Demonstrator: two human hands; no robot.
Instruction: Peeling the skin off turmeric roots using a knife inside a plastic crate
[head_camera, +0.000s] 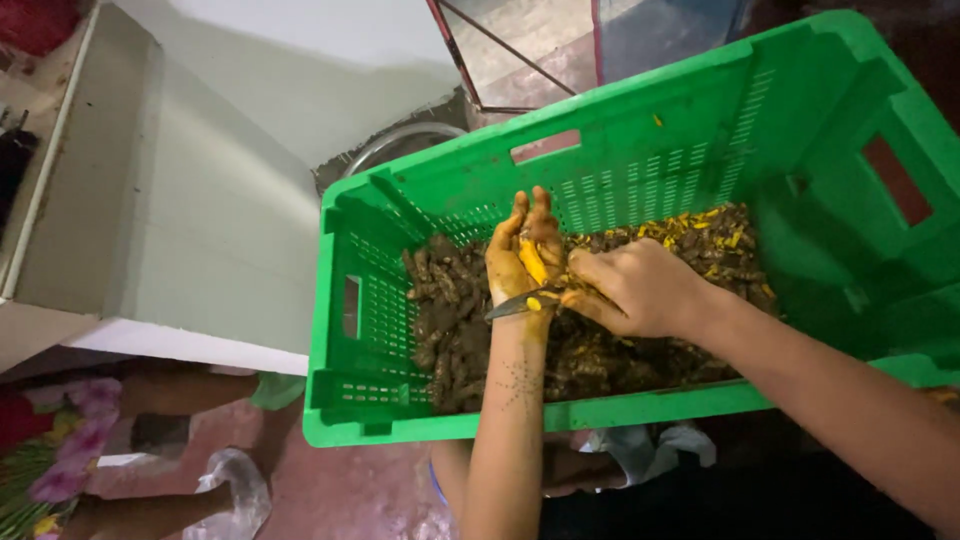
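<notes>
Left hand (522, 250), fingers half open, cradled a peeled turmeric root (533, 262) above the green crate (640, 150); right hand (632, 290) clenched a knife (520, 303), blade toward 9 o'clock. Root likely firm, slippery; pinch ends

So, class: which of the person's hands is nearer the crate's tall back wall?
Left. The left hand reaches up beside the back wall; the right hand sits lower, mid-crate.
</notes>
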